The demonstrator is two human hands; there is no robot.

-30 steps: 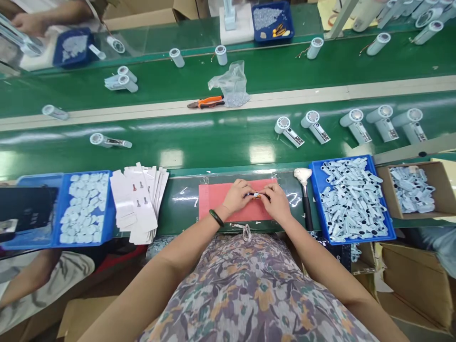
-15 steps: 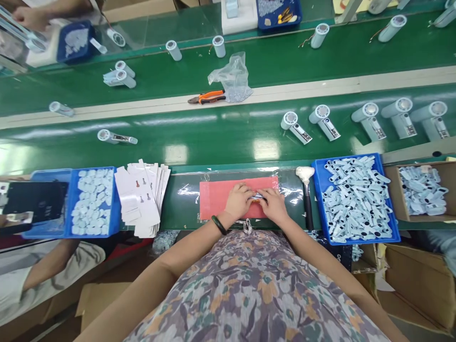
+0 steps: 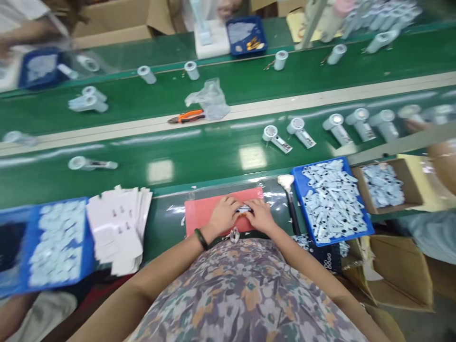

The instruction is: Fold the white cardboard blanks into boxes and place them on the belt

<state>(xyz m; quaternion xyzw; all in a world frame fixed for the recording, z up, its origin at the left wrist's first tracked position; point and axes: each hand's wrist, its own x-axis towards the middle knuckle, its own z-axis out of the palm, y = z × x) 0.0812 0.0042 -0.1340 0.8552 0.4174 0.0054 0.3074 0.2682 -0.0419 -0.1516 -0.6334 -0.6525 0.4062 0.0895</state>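
Note:
A small pale part with a dark strip [image 3: 244, 209] lies between my hands over a red mat [image 3: 197, 216], mostly covered by fingers. My left hand [image 3: 225, 213] has its fingers closed on the left end of it. From the other side, my right hand [image 3: 261, 216] grips its right end, thumb and fingers pressed in. A mallet with a white head and black handle [image 3: 291, 204] rests right of the mat. Beyond it sits a blue tray [image 3: 298, 183] heaped with pale-blue pieces with black spots.
On the green belt [image 3: 199, 147] stand several pale handheld fans [image 3: 276, 137]. Orange pliers [image 3: 187, 116] and a plastic bag [image 3: 210, 99] lie on the strip behind. White cards [image 3: 117, 223] and another blue tray [image 3: 87, 256] are left; a cardboard box [image 3: 409, 187] and a co-worker's arm [image 3: 441, 161] are right.
The view has swung, so most things sit further left and the left side lower. A co-worker's arm has appeared at the right edge. Both my hands stay on the small part.

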